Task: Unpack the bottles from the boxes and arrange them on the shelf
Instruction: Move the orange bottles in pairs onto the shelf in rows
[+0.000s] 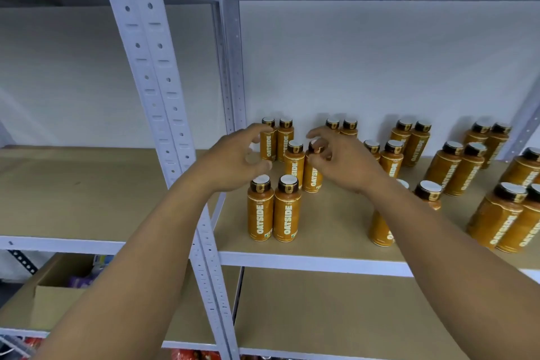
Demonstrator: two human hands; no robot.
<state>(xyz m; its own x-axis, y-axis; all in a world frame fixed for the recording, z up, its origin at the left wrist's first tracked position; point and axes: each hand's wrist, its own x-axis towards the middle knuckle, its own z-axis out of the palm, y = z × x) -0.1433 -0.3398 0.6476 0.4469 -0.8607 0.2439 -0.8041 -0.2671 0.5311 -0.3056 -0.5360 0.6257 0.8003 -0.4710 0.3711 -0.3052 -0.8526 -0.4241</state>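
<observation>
Several orange Oatside bottles with dark caps stand in pairs on the brown shelf board [330,231]. My right hand [339,158] pinches the cap of a bottle [312,178] in the middle row, next to its twin [294,165]. My left hand [233,158] hovers with loosely curled fingers in front of the back-left pair [285,137]; its index fingertip is at the leftmost bottle and it holds nothing. A front pair [273,209] stands near the shelf edge. My right forearm hides part of another bottle [380,231].
A perforated grey upright post [175,126] stands left of the bottles. More bottle pairs [455,172] fill the right side of the shelf. An open cardboard box [55,298] sits on the lower shelf at left. Red packages [193,355] show at the bottom.
</observation>
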